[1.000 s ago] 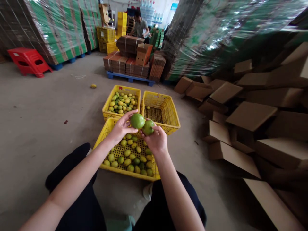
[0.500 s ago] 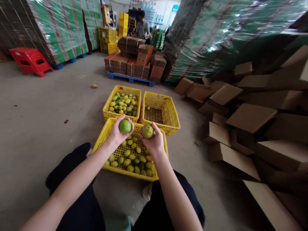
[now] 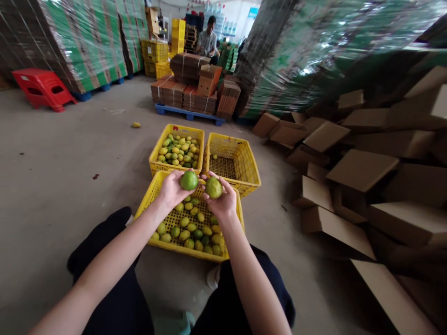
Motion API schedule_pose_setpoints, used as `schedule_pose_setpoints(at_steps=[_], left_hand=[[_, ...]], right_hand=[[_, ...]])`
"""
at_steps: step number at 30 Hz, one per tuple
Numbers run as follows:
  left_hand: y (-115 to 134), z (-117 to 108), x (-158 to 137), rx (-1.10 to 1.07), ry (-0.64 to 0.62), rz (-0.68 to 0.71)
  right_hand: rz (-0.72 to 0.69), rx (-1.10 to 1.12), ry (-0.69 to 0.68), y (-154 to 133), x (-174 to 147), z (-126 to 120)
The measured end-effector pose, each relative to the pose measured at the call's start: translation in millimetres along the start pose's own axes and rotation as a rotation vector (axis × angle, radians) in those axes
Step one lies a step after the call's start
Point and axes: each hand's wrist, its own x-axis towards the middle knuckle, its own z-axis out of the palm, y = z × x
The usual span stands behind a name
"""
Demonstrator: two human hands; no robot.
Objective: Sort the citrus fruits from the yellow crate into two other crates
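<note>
My left hand (image 3: 172, 190) is closed round a smooth green lemon (image 3: 189, 180). Close beside it, my right hand (image 3: 223, 201) holds a duller yellow-green lemon (image 3: 213, 187) on its fingers, palm up. Both hands are over the near yellow crate (image 3: 148, 204), where several green and yellow lemons (image 3: 184, 222) lie on the slotted bottom. Beyond my left hand stands a second yellow crate (image 3: 152, 160), well filled with lemons (image 3: 179, 148). The third yellow crate (image 3: 253, 165), to its right, has one small lemon (image 3: 214, 157) in view at the bottom.
Opened cardboard boxes (image 3: 363, 170) are heaped along the right. A red stool (image 3: 44, 88) stands at the far left, and a lone lemon (image 3: 136, 125) lies on the floor. Flattened cartons on a blue pallet (image 3: 188, 115) are ahead, with a person (image 3: 208, 41) behind them.
My left hand has moved right with its lemon, bringing the two hands nearer each other. The right hand's lemon has turned slightly. The person behind the cartons has shifted posture.
</note>
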Motion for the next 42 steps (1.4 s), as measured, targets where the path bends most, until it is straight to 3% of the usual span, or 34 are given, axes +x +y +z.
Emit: schedule_pose_setpoints(at_steps=[4,6,13,17,27,31,42], left_hand=[[-2,0,0,0.131,-0.145,-0.049],[-7,-1,0,0.17,-0.159,-0.053],[-32,8,4,-0.223,0.044,-0.02],[-38,14,6,-0.278,0.102,-0.01],[-39,12,13,-0.385,0.064,0.077],[-39,10,15,-0.393,0.081,0.082],[-42,13,19,-0.404,0.126,0.044]], right_hand=[[-0.071,-0.019,-0.022,-1,-1,3],[-0.119,-0.004,-0.024,0,-2,5],[-0.229,0.272,0.191,10,7,1],[-0.222,0.355,0.226,11,8,-2],[-0.24,0.358,0.261,10,9,0],[-0.26,0.334,0.308,10,9,4],[-0.254,0.337,0.271,11,8,3]])
